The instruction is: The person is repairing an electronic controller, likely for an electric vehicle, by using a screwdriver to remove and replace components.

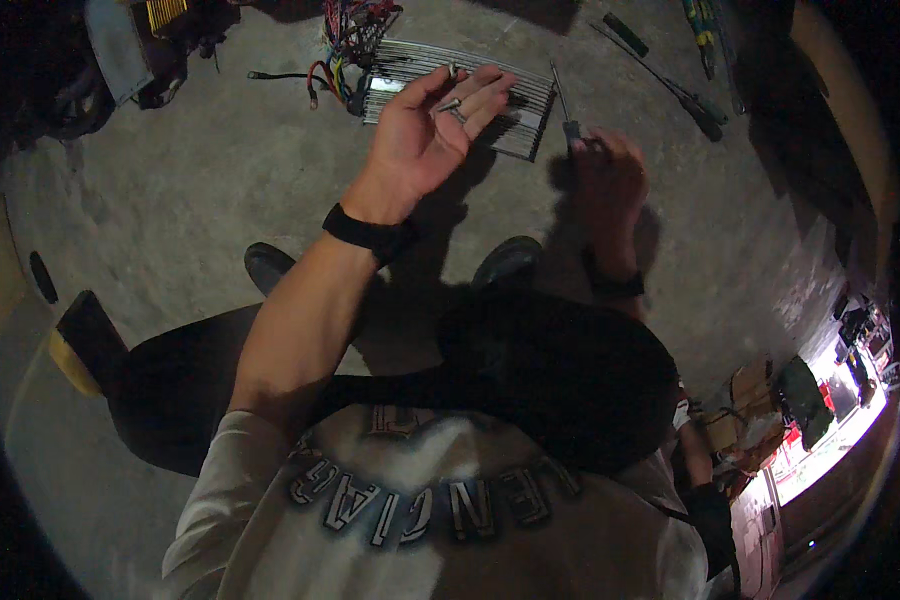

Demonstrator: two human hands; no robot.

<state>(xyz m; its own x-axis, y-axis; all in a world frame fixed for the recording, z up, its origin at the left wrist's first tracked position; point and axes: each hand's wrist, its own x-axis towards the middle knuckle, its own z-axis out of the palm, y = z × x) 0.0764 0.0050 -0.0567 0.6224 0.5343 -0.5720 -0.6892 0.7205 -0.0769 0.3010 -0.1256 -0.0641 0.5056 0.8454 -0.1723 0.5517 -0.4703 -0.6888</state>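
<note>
My left hand (417, 147) is turned palm up over a finned metal unit, its fingers loosely curled. A small bolt (451, 105) lies across those fingers, and a second one shows by the thumb tip. My right hand (612, 172), in shadow, is closed around the dark handle of a screwdriver (561, 95), whose shaft points away from me. The silver finned unit (460, 62) rests on the floor beneath and beyond my left hand, which partly hides it. Colored wires (355, 30) and thicker cables come out at its left end.
Long dark tools (670, 85) lie on the concrete floor at the far right, near a green-and-yellow tool (702, 38). Dark machinery (120, 55) stands at the far left. My shoes (508, 262) are close in front. Cardboard and clutter (755, 410) sit at the lower right by a bright light.
</note>
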